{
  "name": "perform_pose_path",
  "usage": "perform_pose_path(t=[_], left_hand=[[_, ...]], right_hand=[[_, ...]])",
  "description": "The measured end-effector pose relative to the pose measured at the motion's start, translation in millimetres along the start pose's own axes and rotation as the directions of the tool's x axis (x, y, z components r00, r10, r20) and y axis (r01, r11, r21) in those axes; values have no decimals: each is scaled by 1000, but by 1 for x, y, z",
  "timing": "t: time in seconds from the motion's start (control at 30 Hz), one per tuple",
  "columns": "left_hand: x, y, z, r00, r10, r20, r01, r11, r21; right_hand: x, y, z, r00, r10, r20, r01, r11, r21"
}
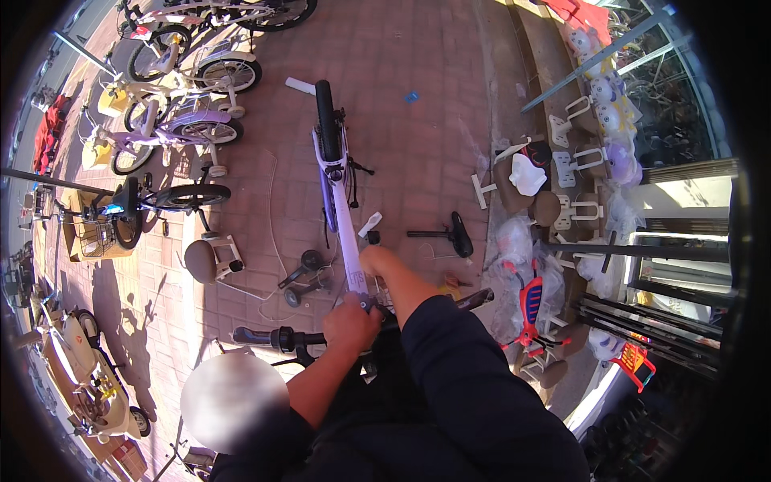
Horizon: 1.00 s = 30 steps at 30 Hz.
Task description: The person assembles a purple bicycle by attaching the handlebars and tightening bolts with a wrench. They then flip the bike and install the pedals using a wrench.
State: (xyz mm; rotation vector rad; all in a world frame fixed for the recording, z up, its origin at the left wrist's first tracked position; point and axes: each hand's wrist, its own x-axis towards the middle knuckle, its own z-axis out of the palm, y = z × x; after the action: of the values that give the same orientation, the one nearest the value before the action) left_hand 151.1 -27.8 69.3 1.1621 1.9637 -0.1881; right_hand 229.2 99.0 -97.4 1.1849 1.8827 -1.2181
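The pale lilac bicycle with its slim metal frame (348, 229) stretches out dead ahead of the body, over the red brick pavement (418, 161), well inside both side edges. Its long axis runs away from the person, leaning slightly leftward, out to the black rubber tyre (325, 120) at the far end. And here's the relation that counts: the left hand (352, 323) is curled tight at the near end, where the black handlebar (299, 339) crosses the frame's line, while the right hand (379, 263) sits farther out, up against the frame's right side. Its fingertips are hidden; gripping or just touching, I can't tell. So right is nearer the tyre, left nearer the body! Over toward the pavement's right edge, apart from both hands, lies the black saddle on a straight post (460, 234).
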Motion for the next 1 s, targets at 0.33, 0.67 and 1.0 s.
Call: perform_pose_path(t=[0.33,0.67,1.0], left_hand=[[-1,-15,-15,996,-1,-88,-5,998,-66],[5,-18,1,986,49,-161,-51,999,-10],[6,-19,0,978,101,-180,-95,995,40]], right_hand=[[-117,-14,-52,984,86,-157,14,836,549],[-161,-19,-4,848,17,-530,263,854,448],[-154,-20,19,766,-9,-643,288,899,331]])
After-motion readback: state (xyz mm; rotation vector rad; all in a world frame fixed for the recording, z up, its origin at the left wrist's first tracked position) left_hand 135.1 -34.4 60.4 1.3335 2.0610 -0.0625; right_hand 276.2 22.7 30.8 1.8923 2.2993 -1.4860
